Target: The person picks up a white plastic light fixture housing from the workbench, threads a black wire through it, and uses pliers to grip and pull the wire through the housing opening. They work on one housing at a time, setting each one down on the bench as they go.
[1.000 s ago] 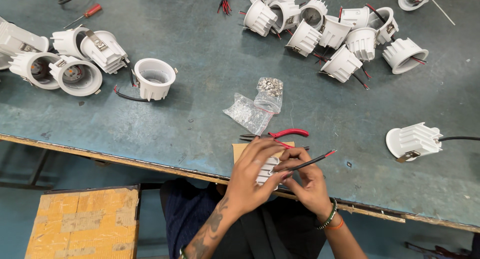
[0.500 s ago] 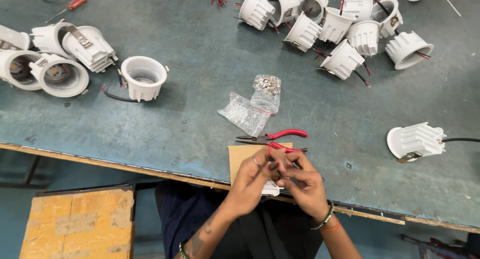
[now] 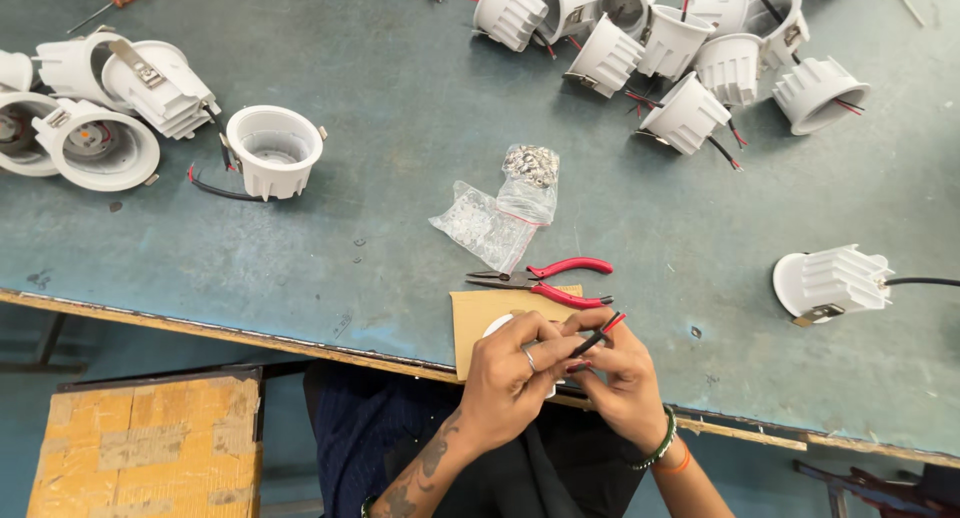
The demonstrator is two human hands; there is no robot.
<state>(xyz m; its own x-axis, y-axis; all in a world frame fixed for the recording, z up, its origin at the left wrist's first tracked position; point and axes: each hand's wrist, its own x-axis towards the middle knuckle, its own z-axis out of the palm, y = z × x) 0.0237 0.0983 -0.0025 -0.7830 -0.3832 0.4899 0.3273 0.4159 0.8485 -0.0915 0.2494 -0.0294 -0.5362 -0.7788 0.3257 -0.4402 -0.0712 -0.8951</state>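
Observation:
My left hand (image 3: pixel 510 378) and my right hand (image 3: pixel 620 378) are close together at the near edge of the blue-grey table (image 3: pixel 400 238). Between them they hold a white lamp housing (image 3: pixel 497 326), mostly hidden by the fingers. Its red and black wires (image 3: pixel 600 333) stick up from my right fingers. The hands rest over a piece of brown cardboard (image 3: pixel 480 313). Red-handled pliers (image 3: pixel 550 278) lie just beyond the hands.
Two clear bags of small metal parts (image 3: pixel 505 208) lie past the pliers. White lamp housings are heaped at the far right (image 3: pixel 680 48) and far left (image 3: pixel 100 108). One housing (image 3: pixel 272 150) stands alone, another (image 3: pixel 830 281) lies at the right. A brown box (image 3: pixel 140 448) sits below the table.
The wires that stuck out to the right are now drawn in between my hands. My hands have closed together over the housing. The view has shifted slightly.

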